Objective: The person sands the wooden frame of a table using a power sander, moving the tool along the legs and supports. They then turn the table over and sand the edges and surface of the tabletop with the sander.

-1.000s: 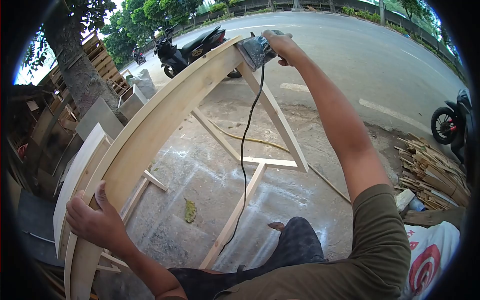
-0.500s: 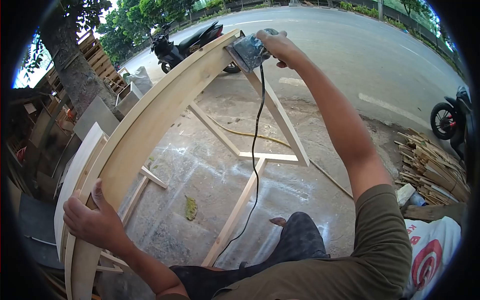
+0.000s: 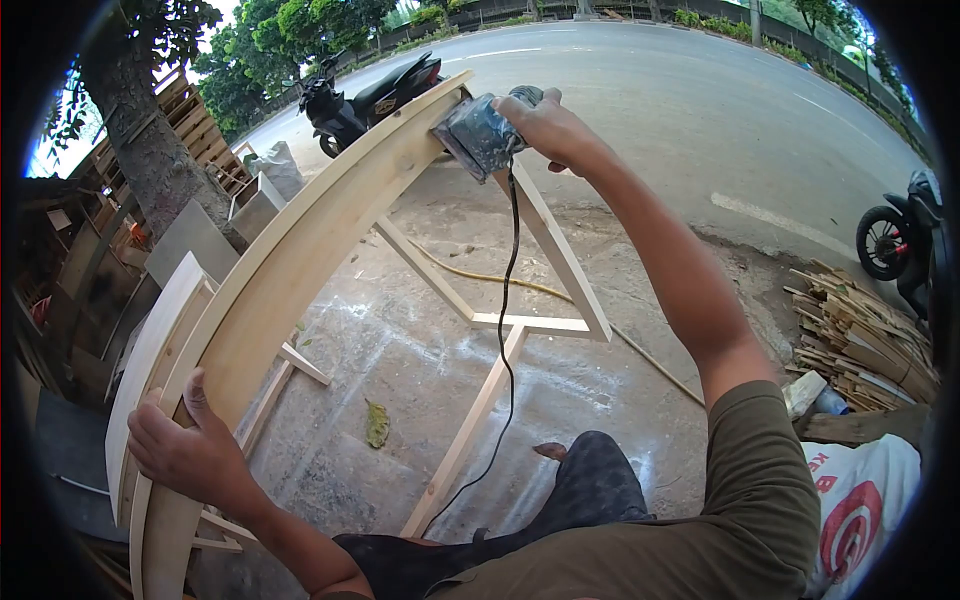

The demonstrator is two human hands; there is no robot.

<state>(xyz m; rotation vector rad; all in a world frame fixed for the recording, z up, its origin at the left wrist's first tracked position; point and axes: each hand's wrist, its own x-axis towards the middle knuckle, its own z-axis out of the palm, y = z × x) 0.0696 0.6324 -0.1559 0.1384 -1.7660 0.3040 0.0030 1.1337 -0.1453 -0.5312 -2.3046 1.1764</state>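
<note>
A long wooden board with a raised rim (image 3: 300, 235) runs from the lower left to the upper middle. Near its far end my right hand (image 3: 550, 125) is wrapped round a dusty blue-grey power sander (image 3: 480, 135), whose flat base is against the board. A black cord (image 3: 510, 260) hangs down from the tool. At the lower left my left hand (image 3: 190, 445) grips the board's rim, thumb on the near side and fingers over the outer edge. Beneath the board stands a pale wooden frame (image 3: 555, 245) with slanted legs.
Another curved wooden piece (image 3: 150, 370) leans at the left. A motorcycle (image 3: 375, 95) is parked beyond the board, another (image 3: 900, 235) at the right. Wood scraps (image 3: 860, 340) and a white sack (image 3: 865, 500) lie at the right. A yellow hose (image 3: 480, 275) crosses the ground.
My right hand and the sander have moved a little toward me and to the left along the board. My left hand still grips the rim. The view has shifted slightly.
</note>
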